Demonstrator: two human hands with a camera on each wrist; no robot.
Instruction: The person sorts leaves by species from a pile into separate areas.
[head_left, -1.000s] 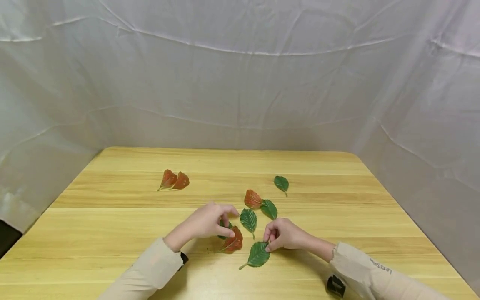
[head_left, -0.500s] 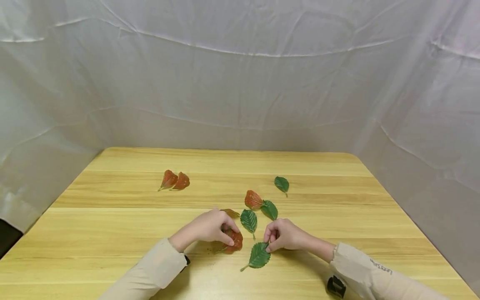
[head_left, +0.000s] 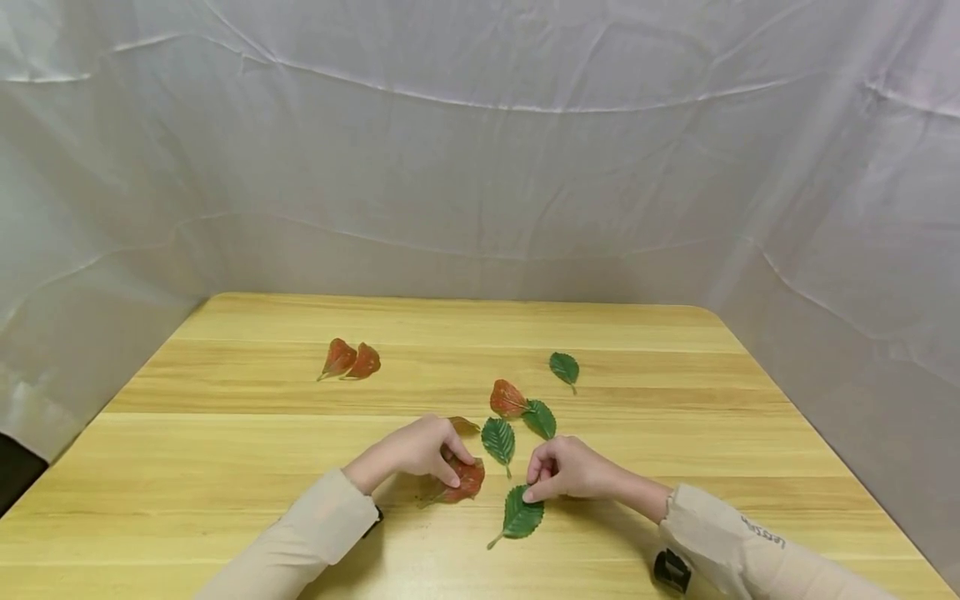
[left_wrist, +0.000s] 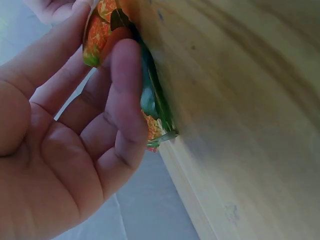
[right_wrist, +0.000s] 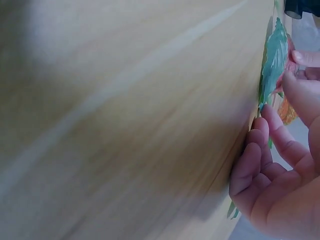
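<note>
In the head view my left hand [head_left: 416, 447] pinches a red leaf [head_left: 471, 478] between thumb and fingers, low over the table. From the left wrist, that leaf [left_wrist: 97, 37] shows orange-red with a green tip; a dark green leaf [left_wrist: 150, 92] lies beyond the fingers. My right hand [head_left: 573, 468] pinches the edge of a serrated green leaf [head_left: 522, 515], its stem pointing toward the near left. The right wrist view shows this green leaf [right_wrist: 275, 57] at the thumb. Between the hands lies another green leaf [head_left: 498, 440]. A brownish-red leaf [head_left: 465, 426] sits behind my left hand, partly hidden.
Farther back, a red leaf [head_left: 507, 399] touches a green leaf [head_left: 539, 419]. One green leaf [head_left: 564, 367] lies alone at the back right. Two red leaves [head_left: 365, 362] lie together at the back left. Grey cloth [head_left: 480, 167] hangs around the wooden table [head_left: 225, 483].
My left fingers have come down onto the red leaf and now pinch it, tilting it slightly. In my right hand the green leaf has turned a little, its stem swinging toward me.
</note>
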